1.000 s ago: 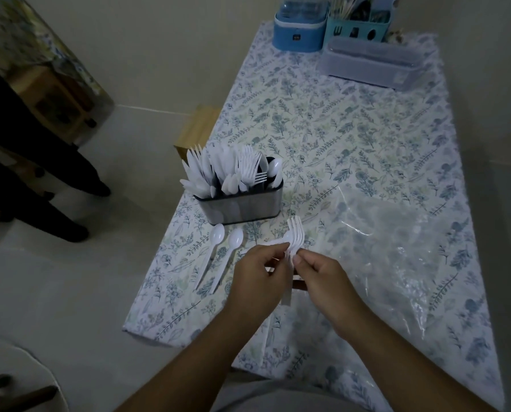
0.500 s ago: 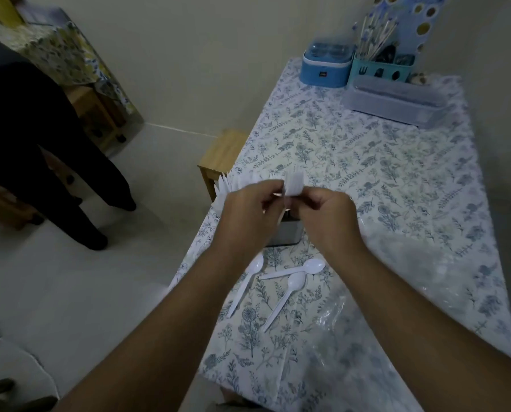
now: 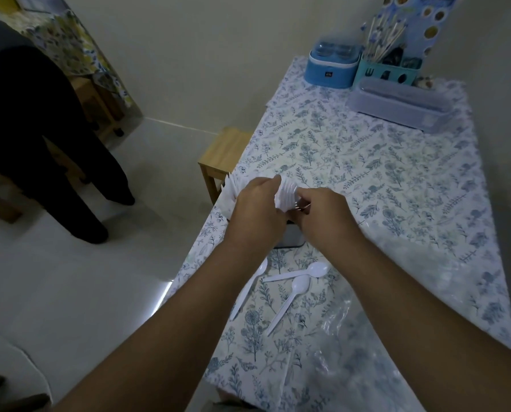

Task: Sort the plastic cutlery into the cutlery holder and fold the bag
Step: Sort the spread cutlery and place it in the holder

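Forks [image 3: 284, 194]: a white bundle, fanned, held between your two hands directly above the cutlery holder [image 3: 290, 237]. Your left hand [image 3: 255, 211] curls its fingers round the bundle's left side; your right hand [image 3: 325, 214] pinches the lower right side with thumb and fingertips. How the right fingers lie beneath the bundle, you cannot tell.

Cutlery holder: grey, standing near the table's [image 3: 397, 179] left edge, mostly hidden behind your hands; only its lower right corner shows. White cutlery tips [image 3: 230, 190] stick up from it to the left of your left hand.

Spoons [image 3: 296, 288]: three, white, lying loose on the floral tablecloth just on your side of the holder, bowls pointing toward it, one partly under your left forearm.

Bag [image 3: 367, 337]: clear plastic, lying crumpled and unfolded to the right of the holder, nearer to you, under your right forearm.

Far from the holder, at the table's back end: blue box [image 3: 331, 66], teal organiser [image 3: 386, 71], clear lidded container [image 3: 397, 105].

Left of the holder, on the floor: wooden stool [image 3: 221, 154]; a person's dark legs [image 3: 40, 144].
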